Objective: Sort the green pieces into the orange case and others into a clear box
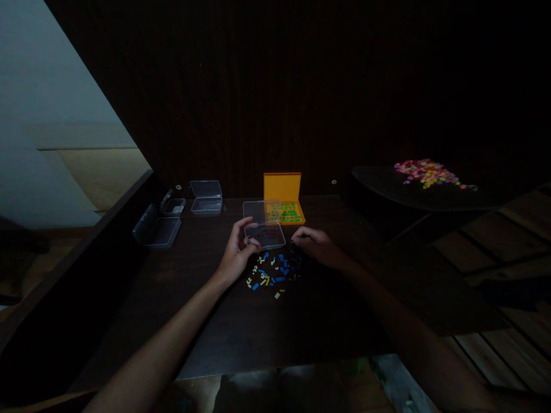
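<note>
A clear plastic box (284, 240) stands with its lid raised, and small dark red pieces (269, 234) lie in it. At its left side is my left hand (238, 250), index finger lifted, thumb and another finger close together; what they hold, if anything, is too small to name. My right hand (316, 245) is closed in a pinch just right of the box, with something dark and tiny at the fingertips. Below both hands, a loose pile of small toy building bricks (280, 279) in blue, yellow and cream spreads over the dark tabletop (258, 327).
Behind the clear box, a yellow box (282, 187) stands open with green pieces inside. Several clear open boxes (206, 205) sit at the back left. On a dark surface (374, 180) to the right lies a heap of bright pink and yellow pieces (428, 172). A dark panel rises behind.
</note>
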### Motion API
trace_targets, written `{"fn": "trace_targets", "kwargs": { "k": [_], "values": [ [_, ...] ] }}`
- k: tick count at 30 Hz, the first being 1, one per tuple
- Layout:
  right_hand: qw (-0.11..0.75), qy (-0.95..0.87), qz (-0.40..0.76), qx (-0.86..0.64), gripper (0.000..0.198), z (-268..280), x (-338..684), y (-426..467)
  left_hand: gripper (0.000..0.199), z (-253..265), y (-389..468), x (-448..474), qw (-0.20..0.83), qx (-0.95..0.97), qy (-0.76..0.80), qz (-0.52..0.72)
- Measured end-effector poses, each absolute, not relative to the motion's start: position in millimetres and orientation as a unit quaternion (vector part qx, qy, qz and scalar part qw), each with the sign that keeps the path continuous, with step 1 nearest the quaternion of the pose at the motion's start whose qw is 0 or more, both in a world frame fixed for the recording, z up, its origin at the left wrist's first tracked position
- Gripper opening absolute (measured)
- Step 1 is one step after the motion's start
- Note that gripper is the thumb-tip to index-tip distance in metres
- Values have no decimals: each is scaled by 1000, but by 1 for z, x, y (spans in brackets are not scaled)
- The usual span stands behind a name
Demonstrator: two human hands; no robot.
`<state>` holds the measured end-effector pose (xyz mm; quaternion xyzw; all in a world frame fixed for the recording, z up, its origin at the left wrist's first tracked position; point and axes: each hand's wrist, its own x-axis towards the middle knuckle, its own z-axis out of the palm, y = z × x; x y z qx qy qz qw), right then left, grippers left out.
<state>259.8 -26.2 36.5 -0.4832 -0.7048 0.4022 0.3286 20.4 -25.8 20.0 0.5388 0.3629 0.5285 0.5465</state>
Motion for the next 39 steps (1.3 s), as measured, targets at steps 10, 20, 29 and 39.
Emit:
{"fn": "trace_targets", "kwargs": {
  "k": [10, 20, 29, 39],
  "values": [
    [335, -671, 436, -498, 26, 38, 261, -23, 58, 21, -25, 20, 551, 530, 371, 528],
    [383, -552, 546, -500, 26, 36, 260, -22, 59, 20, -24, 19, 550, 534, 363, 529],
    [421, -511, 560, -498, 25, 33, 260, -21, 58, 23, -26, 20, 555, 527, 365, 531],
    [363, -653, 444, -495, 26, 26, 262, -23, 60, 21, -24, 20, 551, 533, 366, 528]
  ]
}}
